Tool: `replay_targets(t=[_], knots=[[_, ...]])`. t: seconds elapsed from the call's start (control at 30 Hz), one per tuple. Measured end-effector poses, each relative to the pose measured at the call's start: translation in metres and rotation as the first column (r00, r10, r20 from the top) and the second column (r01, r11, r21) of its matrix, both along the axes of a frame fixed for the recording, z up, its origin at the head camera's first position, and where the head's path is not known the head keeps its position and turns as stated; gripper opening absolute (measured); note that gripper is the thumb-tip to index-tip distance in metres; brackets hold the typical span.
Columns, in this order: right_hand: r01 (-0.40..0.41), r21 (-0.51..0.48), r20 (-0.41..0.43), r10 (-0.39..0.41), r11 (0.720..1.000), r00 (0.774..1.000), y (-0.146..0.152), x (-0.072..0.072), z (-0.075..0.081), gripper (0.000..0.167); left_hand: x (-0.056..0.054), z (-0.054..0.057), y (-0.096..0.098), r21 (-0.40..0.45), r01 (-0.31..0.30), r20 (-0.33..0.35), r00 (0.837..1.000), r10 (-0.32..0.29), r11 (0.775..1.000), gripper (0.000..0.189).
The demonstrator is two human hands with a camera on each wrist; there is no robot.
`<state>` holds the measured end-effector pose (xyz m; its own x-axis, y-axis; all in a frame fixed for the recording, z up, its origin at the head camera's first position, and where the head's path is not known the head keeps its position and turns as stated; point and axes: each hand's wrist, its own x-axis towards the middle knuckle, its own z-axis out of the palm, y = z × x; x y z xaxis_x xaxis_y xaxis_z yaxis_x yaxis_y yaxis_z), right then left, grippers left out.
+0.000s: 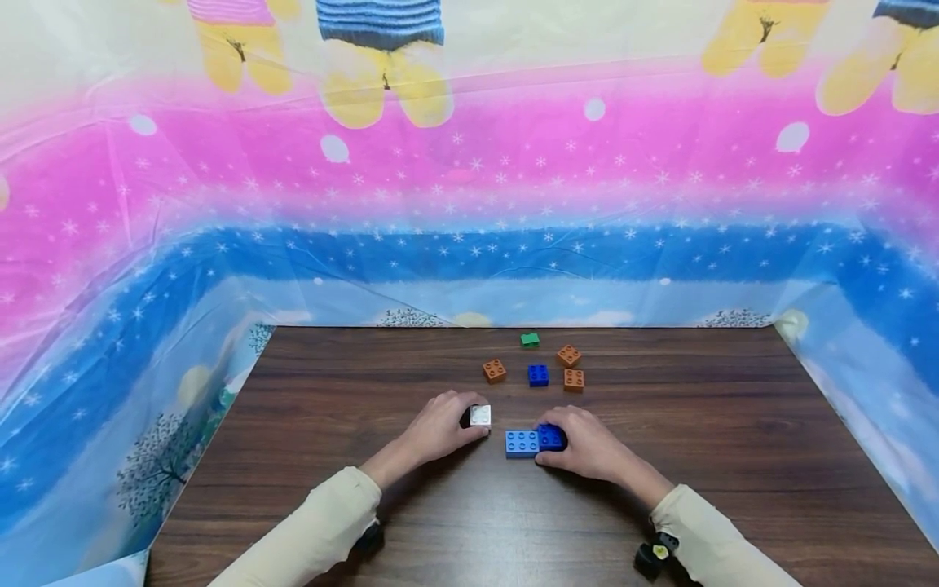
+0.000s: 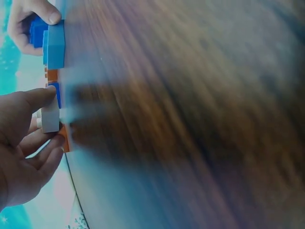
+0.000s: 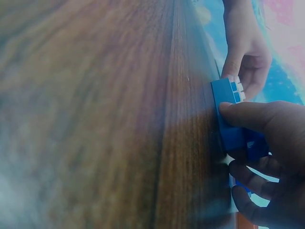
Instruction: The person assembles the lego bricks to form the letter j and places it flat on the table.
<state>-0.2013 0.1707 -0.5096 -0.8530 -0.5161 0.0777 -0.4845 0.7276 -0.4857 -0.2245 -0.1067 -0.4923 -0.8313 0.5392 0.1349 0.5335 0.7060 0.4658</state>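
While my left hand [image 1: 438,425] pinches a white brick [image 1: 480,415] between thumb and fingers, my right hand [image 1: 583,444] grips a dark blue brick [image 1: 550,437] and a light blue brick [image 1: 522,441] set against it, the light blue one reaching past my right fingertips toward my left hand. A gap lies between it and the white brick; I can't tell whether the white one touches the table [image 1: 330,375] under my hands. Ahead of my left hand, a little to its right, lies an orange brick [image 1: 495,371]. A smaller blue brick [image 1: 538,375] sits beyond the gap between my hands, and two orange bricks [image 1: 574,380] lie ahead of my right hand. Farther from both hands is a green brick [image 1: 530,339], then the printed cloth [image 1: 513,253].
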Motion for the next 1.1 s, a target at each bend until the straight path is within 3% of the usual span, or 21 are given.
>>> replay_targets(t=[0.2,0.5,0.73,1.1], knots=[[0.004,-0.006,0.002,-0.004,1.000,1.000,0.000,-0.001,-0.001,0.039,0.003,0.005,0.005,0.047,0.012,0.034,0.999,-0.014,0.999,0.037],[-0.003,-0.010,-0.006,0.003,1.000,1.000,0.001,-0.001,-0.001,0.039,0.013,0.011,0.013,0.085,0.082,0.048,0.995,-0.086,0.993,0.036],[0.000,-0.012,0.006,0.000,1.000,1.000,0.000,-0.001,-0.001,0.037,0.016,0.008,0.015,0.082,0.153,0.043,0.987,-0.156,0.985,0.036],[0.005,-0.025,0.014,-0.004,1.000,1.000,0.000,0.000,-0.001,0.036,0.019,0.007,0.017,0.093,0.166,0.099,0.980,-0.175,0.982,0.037]])
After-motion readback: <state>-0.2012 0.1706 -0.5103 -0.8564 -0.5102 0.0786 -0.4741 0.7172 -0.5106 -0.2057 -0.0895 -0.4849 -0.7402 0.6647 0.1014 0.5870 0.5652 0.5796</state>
